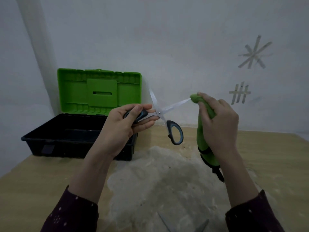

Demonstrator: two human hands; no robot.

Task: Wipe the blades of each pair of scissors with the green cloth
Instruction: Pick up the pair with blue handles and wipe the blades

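Our left hand (127, 124) is wrapped around one handle of the scissors (164, 114), holding them up over the counter (33, 181) with the blades spread wide. Our right hand (217, 124) grips the green cloth (203, 131), fingers bunched around it, and the cloth's top end is pinched over the tip of the right-pointing blade. The rest of the cloth hangs down under the wrist. At the counter's back left corner sits the open toolbox (80, 138), green lid up. A second pair of scissors (182, 225) pokes in at the near edge.
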